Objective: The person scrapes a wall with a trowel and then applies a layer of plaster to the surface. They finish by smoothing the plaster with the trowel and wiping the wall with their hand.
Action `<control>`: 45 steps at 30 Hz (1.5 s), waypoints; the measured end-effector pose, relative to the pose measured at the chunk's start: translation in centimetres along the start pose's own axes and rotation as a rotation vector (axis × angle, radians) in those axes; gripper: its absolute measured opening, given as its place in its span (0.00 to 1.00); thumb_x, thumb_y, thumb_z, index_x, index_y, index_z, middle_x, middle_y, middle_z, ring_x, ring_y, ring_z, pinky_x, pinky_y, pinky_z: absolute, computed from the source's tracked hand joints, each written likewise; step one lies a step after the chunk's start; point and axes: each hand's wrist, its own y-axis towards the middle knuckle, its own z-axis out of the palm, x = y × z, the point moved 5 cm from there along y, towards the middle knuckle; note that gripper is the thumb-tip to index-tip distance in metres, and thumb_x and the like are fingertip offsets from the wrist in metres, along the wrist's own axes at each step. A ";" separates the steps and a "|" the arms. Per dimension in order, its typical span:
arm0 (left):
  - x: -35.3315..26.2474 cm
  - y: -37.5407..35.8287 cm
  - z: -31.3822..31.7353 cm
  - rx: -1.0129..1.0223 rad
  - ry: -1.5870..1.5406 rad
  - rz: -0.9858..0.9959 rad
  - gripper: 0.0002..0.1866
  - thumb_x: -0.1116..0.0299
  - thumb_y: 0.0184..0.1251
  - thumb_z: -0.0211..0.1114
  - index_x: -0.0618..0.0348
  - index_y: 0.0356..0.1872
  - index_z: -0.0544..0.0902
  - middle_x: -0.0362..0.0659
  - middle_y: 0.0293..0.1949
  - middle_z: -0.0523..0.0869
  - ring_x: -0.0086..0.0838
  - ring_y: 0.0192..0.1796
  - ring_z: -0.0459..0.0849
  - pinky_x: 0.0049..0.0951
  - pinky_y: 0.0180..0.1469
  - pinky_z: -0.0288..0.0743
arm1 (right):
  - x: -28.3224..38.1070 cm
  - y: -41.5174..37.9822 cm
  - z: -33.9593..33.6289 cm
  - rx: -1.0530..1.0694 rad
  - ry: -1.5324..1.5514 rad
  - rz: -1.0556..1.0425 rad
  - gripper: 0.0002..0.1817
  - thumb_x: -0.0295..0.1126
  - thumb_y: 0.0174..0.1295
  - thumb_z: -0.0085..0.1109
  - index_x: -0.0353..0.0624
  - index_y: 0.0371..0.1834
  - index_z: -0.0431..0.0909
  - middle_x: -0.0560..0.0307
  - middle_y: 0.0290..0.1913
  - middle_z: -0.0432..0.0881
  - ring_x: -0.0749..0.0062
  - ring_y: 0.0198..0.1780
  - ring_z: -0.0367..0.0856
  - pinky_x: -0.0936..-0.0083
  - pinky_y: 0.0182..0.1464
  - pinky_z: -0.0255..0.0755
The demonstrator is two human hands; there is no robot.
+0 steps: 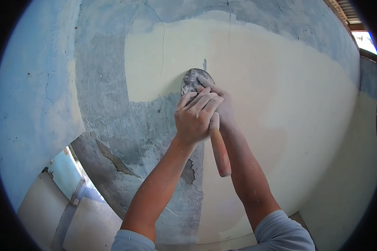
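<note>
A scraper with a rounded grey blade (pixel 190 80) and a reddish wooden handle (pixel 220 150) lies flat against the wall (pixel 280 96). My left hand (pixel 195 117) is closed over the top of the handle, just below the blade. My right hand (pixel 218 100) lies behind it, fingers stretched onto the blade and pressing it to the wall. Both hands and forearms are dusted with pale powder. The blade sits at the edge where cream coating meets bare grey plaster (pixel 104 100).
Cracks run down the wall above the blade. Flaked, peeling patches (pixel 113 159) show at the lower left. A doorway with a pale floor (pixel 71 196) lies below left. Roof slats and a bright opening (pixel 364 39) are at the top right.
</note>
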 end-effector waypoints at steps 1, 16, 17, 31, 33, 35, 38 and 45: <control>0.2 0.0 0.1 -0.003 0.002 0.000 0.16 0.69 0.55 0.65 0.53 0.44 0.91 0.41 0.47 0.94 0.37 0.56 0.93 0.42 0.63 0.78 | -0.1 0.1 0.0 0.004 0.034 0.006 0.29 0.22 0.72 0.60 0.35 0.77 0.76 0.44 0.63 0.86 0.70 0.56 0.87 0.75 0.58 0.83; 2.3 4.1 1.2 0.022 -0.006 0.019 0.15 0.68 0.55 0.64 0.52 0.44 0.91 0.40 0.48 0.94 0.35 0.57 0.92 0.43 0.65 0.77 | 3.2 3.6 0.4 0.010 -0.039 -0.119 0.28 0.21 0.72 0.59 0.36 0.77 0.77 0.43 0.61 0.88 0.70 0.57 0.87 0.76 0.59 0.82; 2.7 5.1 1.6 0.052 -0.026 0.011 0.15 0.68 0.55 0.64 0.52 0.44 0.91 0.40 0.48 0.94 0.35 0.58 0.92 0.43 0.66 0.77 | 3.7 5.1 0.2 0.057 -0.047 -0.197 0.28 0.20 0.72 0.59 0.35 0.77 0.77 0.44 0.61 0.88 0.70 0.56 0.87 0.76 0.59 0.82; 3.9 8.3 2.0 0.006 0.004 0.057 0.13 0.66 0.58 0.66 0.52 0.43 0.92 0.42 0.47 0.95 0.37 0.51 0.93 0.41 0.64 0.79 | 6.8 7.3 1.1 0.012 -0.182 -0.237 0.27 0.17 0.72 0.54 0.34 0.75 0.79 0.43 0.63 0.87 0.66 0.59 0.87 0.73 0.61 0.82; 4.3 9.6 2.4 -0.011 0.023 0.066 0.13 0.66 0.58 0.66 0.52 0.43 0.92 0.42 0.47 0.95 0.37 0.51 0.93 0.42 0.63 0.79 | 8.4 7.6 1.7 -0.008 -0.167 -0.221 0.27 0.17 0.72 0.54 0.34 0.75 0.79 0.43 0.63 0.87 0.66 0.59 0.87 0.74 0.62 0.82; 4.1 9.3 2.5 -0.004 0.043 0.066 0.13 0.67 0.58 0.66 0.51 0.43 0.92 0.41 0.46 0.95 0.37 0.51 0.93 0.43 0.63 0.79 | 7.6 8.0 1.3 -0.033 -0.089 -0.198 0.28 0.17 0.72 0.55 0.37 0.76 0.79 0.43 0.63 0.87 0.67 0.61 0.87 0.73 0.63 0.82; 3.0 7.2 1.9 0.029 0.035 0.071 0.13 0.67 0.58 0.66 0.51 0.43 0.92 0.41 0.45 0.95 0.36 0.53 0.93 0.43 0.63 0.79 | 5.6 6.0 0.6 -0.028 -0.123 -0.191 0.29 0.17 0.72 0.55 0.38 0.77 0.77 0.43 0.64 0.87 0.67 0.61 0.86 0.73 0.64 0.82; 4.9 11.6 2.8 -0.027 0.049 0.107 0.14 0.67 0.59 0.64 0.51 0.43 0.93 0.43 0.46 0.95 0.38 0.47 0.93 0.39 0.60 0.81 | 8.6 10.9 0.7 0.028 -0.024 -0.263 0.30 0.14 0.68 0.52 0.31 0.75 0.77 0.40 0.63 0.87 0.64 0.56 0.88 0.73 0.58 0.83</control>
